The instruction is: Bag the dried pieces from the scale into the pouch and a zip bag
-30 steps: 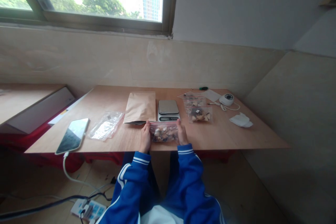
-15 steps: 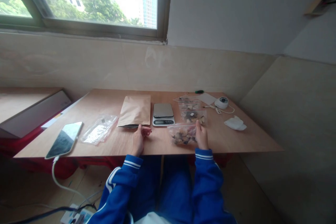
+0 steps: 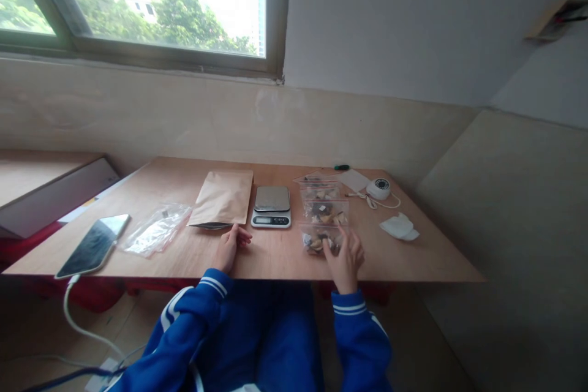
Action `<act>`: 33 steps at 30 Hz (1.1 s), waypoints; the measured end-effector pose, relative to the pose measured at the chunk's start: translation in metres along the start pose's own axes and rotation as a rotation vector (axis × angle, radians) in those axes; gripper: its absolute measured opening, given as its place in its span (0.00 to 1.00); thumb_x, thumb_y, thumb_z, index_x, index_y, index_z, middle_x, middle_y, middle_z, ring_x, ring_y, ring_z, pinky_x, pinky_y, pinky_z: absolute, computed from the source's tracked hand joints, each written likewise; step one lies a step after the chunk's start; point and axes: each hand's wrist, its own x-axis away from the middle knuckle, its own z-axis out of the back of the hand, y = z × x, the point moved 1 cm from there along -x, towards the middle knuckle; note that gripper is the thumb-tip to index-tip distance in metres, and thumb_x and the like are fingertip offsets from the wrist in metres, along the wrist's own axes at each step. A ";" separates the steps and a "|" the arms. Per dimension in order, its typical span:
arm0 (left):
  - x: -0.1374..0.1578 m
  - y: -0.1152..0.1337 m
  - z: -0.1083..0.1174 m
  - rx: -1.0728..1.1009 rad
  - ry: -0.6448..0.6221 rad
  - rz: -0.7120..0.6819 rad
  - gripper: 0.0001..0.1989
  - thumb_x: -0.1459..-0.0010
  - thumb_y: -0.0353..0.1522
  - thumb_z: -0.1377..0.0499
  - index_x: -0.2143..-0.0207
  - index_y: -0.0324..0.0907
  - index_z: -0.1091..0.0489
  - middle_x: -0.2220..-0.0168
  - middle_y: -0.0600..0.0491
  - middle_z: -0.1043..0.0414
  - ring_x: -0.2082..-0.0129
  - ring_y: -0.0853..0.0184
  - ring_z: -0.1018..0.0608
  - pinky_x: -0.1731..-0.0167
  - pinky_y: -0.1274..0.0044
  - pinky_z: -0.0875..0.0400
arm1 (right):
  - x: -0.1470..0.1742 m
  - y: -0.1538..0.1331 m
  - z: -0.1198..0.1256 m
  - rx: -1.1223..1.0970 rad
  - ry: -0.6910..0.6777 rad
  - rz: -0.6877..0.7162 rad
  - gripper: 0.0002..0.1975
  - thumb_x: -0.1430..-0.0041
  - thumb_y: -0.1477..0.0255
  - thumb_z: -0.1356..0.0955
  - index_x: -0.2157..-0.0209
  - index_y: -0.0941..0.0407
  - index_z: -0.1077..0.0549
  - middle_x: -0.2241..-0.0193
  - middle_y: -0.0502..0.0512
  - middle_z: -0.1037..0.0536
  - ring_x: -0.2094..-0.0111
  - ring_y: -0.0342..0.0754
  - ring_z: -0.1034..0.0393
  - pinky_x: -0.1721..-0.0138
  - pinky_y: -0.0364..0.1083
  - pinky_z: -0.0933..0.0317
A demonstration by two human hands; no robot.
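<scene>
My right hand [image 3: 345, 260] is at the front clear zip bag [image 3: 315, 244], its fingers apart and the thumb and fingertips over the bag's right side. Pale and dark dried pieces fill that bag, which lies flat on the table. Behind it, a second zip bag [image 3: 327, 213] of similar pieces has a small white square on it. My left hand [image 3: 232, 249] rests on the table by the near right corner of a brown kraft pouch [image 3: 223, 199], fingers loosely bent with nothing visible in them. Between the hands, farther back, stands a small kitchen scale [image 3: 272, 203].
More filled bags [image 3: 321, 192] lie in a row toward the wall. At the right are a white dome camera [image 3: 379, 188] with its cable and a crumpled tissue [image 3: 399, 228]. To the left lie flat clear bags [image 3: 156, 231] and a phone [image 3: 94, 247] on a cable.
My right hand has lowered the front zip bag to the table in front of the others, and its fingers have spread. My left hand stays beside the pouch. The view has shifted slightly.
</scene>
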 end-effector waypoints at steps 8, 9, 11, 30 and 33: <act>-0.004 0.000 0.002 0.004 0.018 -0.039 0.29 0.42 0.52 0.52 0.79 0.38 0.27 0.79 0.48 0.27 0.79 0.67 0.27 0.75 0.76 0.34 | -0.001 -0.013 -0.047 0.075 -0.196 -0.020 0.25 0.39 0.61 0.38 0.43 0.54 0.34 0.40 0.69 0.41 0.42 0.65 0.43 0.47 0.62 0.46; -0.005 -0.001 0.002 0.001 0.013 -0.042 0.29 0.42 0.52 0.52 0.79 0.38 0.27 0.79 0.47 0.27 0.79 0.67 0.27 0.75 0.76 0.34 | -0.008 -0.012 -0.052 0.070 -0.207 -0.014 0.25 0.39 0.61 0.39 0.42 0.54 0.35 0.40 0.68 0.41 0.42 0.64 0.43 0.46 0.61 0.46; -0.005 -0.001 0.002 -0.012 -0.001 -0.052 0.30 0.41 0.51 0.54 0.79 0.38 0.27 0.79 0.47 0.27 0.78 0.67 0.27 0.75 0.76 0.33 | -0.024 -0.011 -0.058 0.064 -0.242 -0.007 0.25 0.38 0.61 0.39 0.42 0.53 0.36 0.40 0.66 0.40 0.41 0.61 0.43 0.46 0.59 0.45; -0.034 0.041 0.088 -0.886 0.098 -0.481 0.13 0.45 0.29 0.47 0.62 0.47 0.24 0.62 0.48 0.22 0.61 0.59 0.23 0.54 0.69 0.34 | 0.055 -0.215 -0.042 -0.752 -0.624 0.540 0.17 0.34 0.72 0.43 0.48 0.57 0.31 0.50 0.59 0.26 0.46 0.47 0.34 0.43 0.50 0.40; -0.032 0.049 0.085 -0.866 0.062 -0.543 0.11 0.44 0.32 0.44 0.62 0.48 0.23 0.64 0.48 0.21 0.66 0.60 0.22 0.65 0.75 0.33 | 0.061 -0.238 -0.059 -0.528 -0.530 0.612 0.19 0.34 0.75 0.43 0.45 0.64 0.33 0.45 0.65 0.31 0.40 0.52 0.41 0.41 0.52 0.42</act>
